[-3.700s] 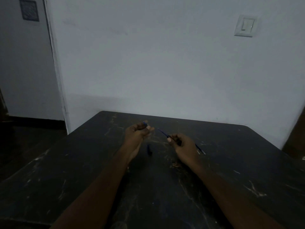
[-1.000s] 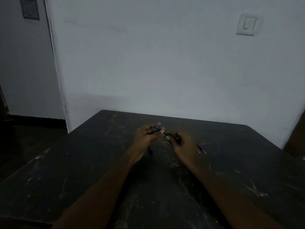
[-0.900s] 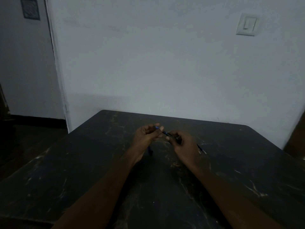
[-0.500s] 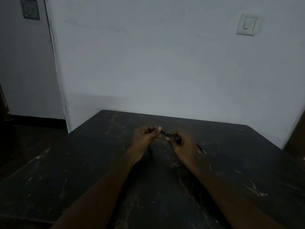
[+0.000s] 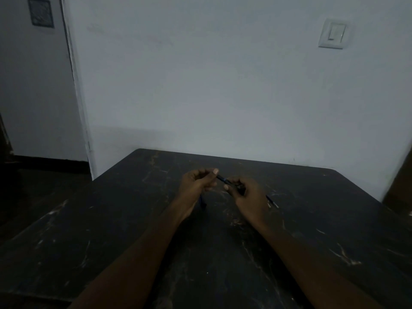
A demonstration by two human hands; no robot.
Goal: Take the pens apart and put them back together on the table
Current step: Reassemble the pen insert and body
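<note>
Pen: the dark blue pen (image 5: 222, 179) is up off the table, held between my two hands over the far middle of the top. Only a short slanted stretch shows in the gap between them, higher at its left end.
Left hand: my left hand (image 5: 197, 185) grips the pen's upper-left end, thumb and forefinger pinched on it and the other fingers curled in toward the palm.
Right hand: my right hand (image 5: 248, 196) holds the lower-right end, fingers curled round it. The part inside my grip is hidden.
Thin rod: a thin rod (image 5: 272, 201) with a pale tip sticks out past the outer side of my right hand, slanting down and to the right. I cannot tell whether it is one piece with the pen, or whether it touches the top.
Loose piece: a short dark blue piece (image 5: 202, 202) sits just under my left wrist and is partly hidden by it. It is too dim to say which part it is.
Table: the table (image 5: 111, 219) has a dark, scuffed top with pale scratches. Both my bare forearms (image 5: 142, 248) reach over it from the near edge.
Wall: a plain pale wall (image 5: 223, 85) stands just behind the far edge, with a white light switch (image 5: 332, 36) high on the right.
Far left: a dark square plate (image 5: 40, 12) is high on the farther wall.
</note>
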